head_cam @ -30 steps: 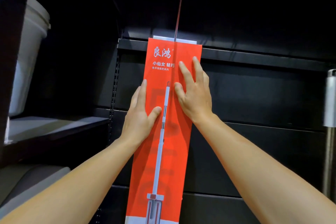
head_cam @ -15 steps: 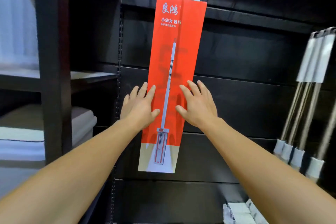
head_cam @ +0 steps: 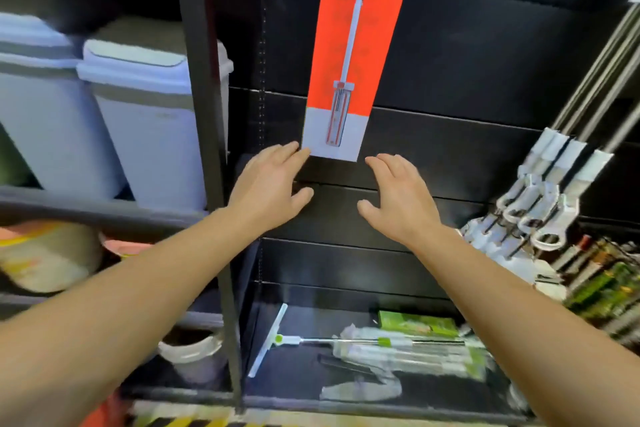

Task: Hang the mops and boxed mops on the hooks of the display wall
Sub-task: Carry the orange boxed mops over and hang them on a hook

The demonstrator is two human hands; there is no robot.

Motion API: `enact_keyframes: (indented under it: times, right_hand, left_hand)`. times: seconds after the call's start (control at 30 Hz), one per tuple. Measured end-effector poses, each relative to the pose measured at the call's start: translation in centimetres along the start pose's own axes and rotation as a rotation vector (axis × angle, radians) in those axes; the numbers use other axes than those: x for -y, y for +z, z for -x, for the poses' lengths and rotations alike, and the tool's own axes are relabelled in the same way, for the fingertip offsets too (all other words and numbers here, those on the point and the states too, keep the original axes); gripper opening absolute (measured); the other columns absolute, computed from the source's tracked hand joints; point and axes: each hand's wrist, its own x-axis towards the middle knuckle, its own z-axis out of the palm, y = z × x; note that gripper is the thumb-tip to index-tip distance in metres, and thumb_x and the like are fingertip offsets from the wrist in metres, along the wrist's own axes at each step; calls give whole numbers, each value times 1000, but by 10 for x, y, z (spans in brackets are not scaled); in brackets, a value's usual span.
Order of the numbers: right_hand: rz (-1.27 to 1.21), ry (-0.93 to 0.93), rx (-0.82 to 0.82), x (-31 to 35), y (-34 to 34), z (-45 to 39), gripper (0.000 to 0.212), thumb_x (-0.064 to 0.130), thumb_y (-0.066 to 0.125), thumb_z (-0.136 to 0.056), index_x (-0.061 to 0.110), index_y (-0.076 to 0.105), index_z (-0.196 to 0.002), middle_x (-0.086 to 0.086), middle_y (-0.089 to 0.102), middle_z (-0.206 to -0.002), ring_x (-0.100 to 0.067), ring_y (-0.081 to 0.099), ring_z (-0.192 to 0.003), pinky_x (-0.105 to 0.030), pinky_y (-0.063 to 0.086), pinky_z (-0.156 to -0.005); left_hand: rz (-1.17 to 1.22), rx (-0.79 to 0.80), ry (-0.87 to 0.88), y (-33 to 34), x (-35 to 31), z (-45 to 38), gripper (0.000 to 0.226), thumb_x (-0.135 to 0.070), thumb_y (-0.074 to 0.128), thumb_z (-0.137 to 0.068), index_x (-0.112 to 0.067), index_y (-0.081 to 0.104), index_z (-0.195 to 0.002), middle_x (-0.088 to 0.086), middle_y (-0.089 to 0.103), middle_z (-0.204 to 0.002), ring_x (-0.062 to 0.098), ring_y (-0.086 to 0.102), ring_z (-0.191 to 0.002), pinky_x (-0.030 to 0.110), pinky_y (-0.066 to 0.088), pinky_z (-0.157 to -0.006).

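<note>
Black slatted display wall (head_cam: 467,55) fills the background. Long flat orange-and-white cardboard mop box (head_cam: 349,55) is seen hanging against it, top out of frame, so the hook is not visible. Judged light, stiff, thin-walled and prone to swing; best taken by both long edges near the bottom. Left hand (head_cam: 273,191) is spread open, fingertips touching the box's lower left corner. Right hand (head_cam: 398,198) is open, just below the lower right corner, holding nothing. Bare steel-handled mops (head_cam: 568,156) hang near the wall's right edge.

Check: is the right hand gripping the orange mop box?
No, the right hand hangs open below the orange mop box, apart from it.
</note>
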Motion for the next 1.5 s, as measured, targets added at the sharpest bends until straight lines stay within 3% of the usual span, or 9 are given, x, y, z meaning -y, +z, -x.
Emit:
enact_keyframes:
  times: [0.17, 0.33, 0.57, 0.73, 1.03, 1.23, 1.4, 1.5]
  right_hand:
    - [-92, -60, 125, 22, 33, 77, 74, 41, 63, -91, 17, 32, -154, -5, 31, -161, -29, 22, -151, -41, 19, -124]
    - [-156, -155, 281, 58, 66, 157, 76, 41, 64, -91, 16, 31, -155, -5, 30, -162, -28, 22, -151, -39, 16, -123]
    - [-249, -303, 415, 128, 93, 229, 75, 39, 68, -89, 14, 36, -152, -5, 39, -156, -29, 31, -145, -43, 27, -121]
    - [-299, -352, 460, 186, 114, 265, 72, 40, 70, -85, 14, 43, -146, -5, 47, -147, -28, 40, -136, -40, 35, -114]
    - [-334, -352, 565, 316, 150, 290, 69, 38, 69, -86, 15, 42, -145, -5, 46, -143, -26, 41, -132, -38, 37, -111]
    - [-337, -263, 609, 405, 180, 289, 69, 40, 68, -89, 13, 40, -147, -7, 42, -149, -26, 35, -138, -39, 34, -113]
    - [-344, -205, 635, 449, 202, 280, 72, 36, 69, -88, 15, 39, -149, -6, 41, -152, -27, 36, -138, -40, 35, -112]
    - [-338, -184, 649, 464, 222, 261, 70, 36, 69, -87, 15, 39, -148, -6, 43, -149, -27, 39, -136, -40, 36, -111]
  left_hand:
    - [-23, 58, -112, 13, -4, 112, 68, -43, 63, -91, -22, 39, -151, 5, 38, -157, 28, 36, -142, 45, 30, -117]
    - [-15, 165, -231, 15, -14, 222, 68, -34, 70, -87, -12, 46, -147, 15, 44, -152, 35, 42, -137, 48, 34, -113]
    - [-21, 243, -480, 3, -15, 343, 68, -40, 63, -92, -22, 37, -152, 4, 35, -158, 25, 31, -144, 38, 25, -118]
    - [-43, 188, -527, -18, 2, 416, 67, -29, 77, -82, -9, 52, -142, 16, 51, -146, 36, 48, -132, 48, 39, -110]
    - [-96, 253, -678, -63, 107, 513, 71, -45, 64, -90, -19, 39, -151, 8, 40, -155, 28, 39, -139, 45, 36, -114]
    - [-61, 253, -599, -92, 184, 555, 65, -34, 75, -84, -13, 53, -142, 15, 57, -141, 37, 53, -126, 49, 45, -102]
    - [-52, 321, -616, -102, 242, 567, 67, -33, 76, -85, -11, 51, -143, 17, 52, -145, 38, 49, -131, 51, 43, -105]
    - [-25, 378, -655, -99, 278, 560, 68, -38, 69, -90, -16, 44, -148, 13, 44, -152, 33, 42, -138, 46, 38, -110]
